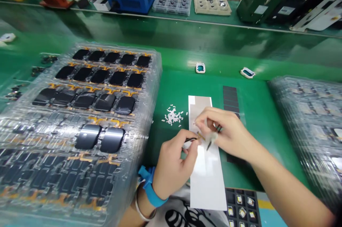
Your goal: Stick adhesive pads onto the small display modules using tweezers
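L hand [173,163] nearly closed, pinching sm. dark-edged part [190,139], blurry, above white strip [208,184] on worktop [175,84]; R hand [231,131] curled beside it, fingertips tog., can't tell what's held.

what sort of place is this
Probably an electronics assembly bench: stacked trays of black screen-like parts, a green work surface, and the left hand and right hand holding small parts above a white strip.
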`<state>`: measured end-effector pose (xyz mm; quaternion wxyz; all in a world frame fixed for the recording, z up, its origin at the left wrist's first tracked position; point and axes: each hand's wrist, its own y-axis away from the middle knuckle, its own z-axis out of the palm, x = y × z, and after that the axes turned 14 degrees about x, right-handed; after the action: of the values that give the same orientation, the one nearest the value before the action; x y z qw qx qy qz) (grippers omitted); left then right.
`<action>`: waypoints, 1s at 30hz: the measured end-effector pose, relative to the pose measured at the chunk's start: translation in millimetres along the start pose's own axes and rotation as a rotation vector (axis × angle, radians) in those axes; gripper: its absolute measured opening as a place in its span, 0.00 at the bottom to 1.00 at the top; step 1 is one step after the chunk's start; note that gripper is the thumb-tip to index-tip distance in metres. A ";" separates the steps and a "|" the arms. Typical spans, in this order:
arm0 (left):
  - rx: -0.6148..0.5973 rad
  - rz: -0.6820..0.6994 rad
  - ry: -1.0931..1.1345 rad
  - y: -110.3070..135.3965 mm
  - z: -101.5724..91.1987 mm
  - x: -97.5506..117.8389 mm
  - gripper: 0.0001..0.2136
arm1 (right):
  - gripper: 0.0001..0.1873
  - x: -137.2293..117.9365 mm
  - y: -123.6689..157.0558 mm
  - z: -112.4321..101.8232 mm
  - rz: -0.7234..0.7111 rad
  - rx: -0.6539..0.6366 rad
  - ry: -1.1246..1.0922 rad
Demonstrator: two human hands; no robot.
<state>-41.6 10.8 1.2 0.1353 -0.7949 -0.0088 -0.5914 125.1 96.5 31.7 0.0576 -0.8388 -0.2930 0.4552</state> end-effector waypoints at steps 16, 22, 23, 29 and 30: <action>-0.025 -0.166 0.274 6.8 -0.3 -5.2 0.02 | 0.03 11.1 -40.2 17.1 0.254 -0.079 0.083; 0.076 -0.254 0.427 11.0 1.5 -6.5 0.04 | 0.17 -5.4 -9.8 3.7 0.501 -0.180 -0.383; 0.086 -0.262 0.426 10.7 1.9 -6.3 0.05 | 0.18 -6.8 -5.7 4.0 0.506 -0.183 -0.427; 0.045 -0.241 0.385 7.6 1.7 -5.3 0.03 | 0.22 -3.9 5.3 6.7 0.454 -0.152 -0.493; 0.033 -0.235 0.378 7.4 1.3 -5.3 0.03 | 0.22 -2.6 6.1 6.3 0.461 -0.154 -0.496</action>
<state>-40.7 4.7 -5.6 0.0774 -0.6612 -0.0856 -0.7412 121.7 89.0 27.7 -0.1832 -0.7487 -0.1342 0.6228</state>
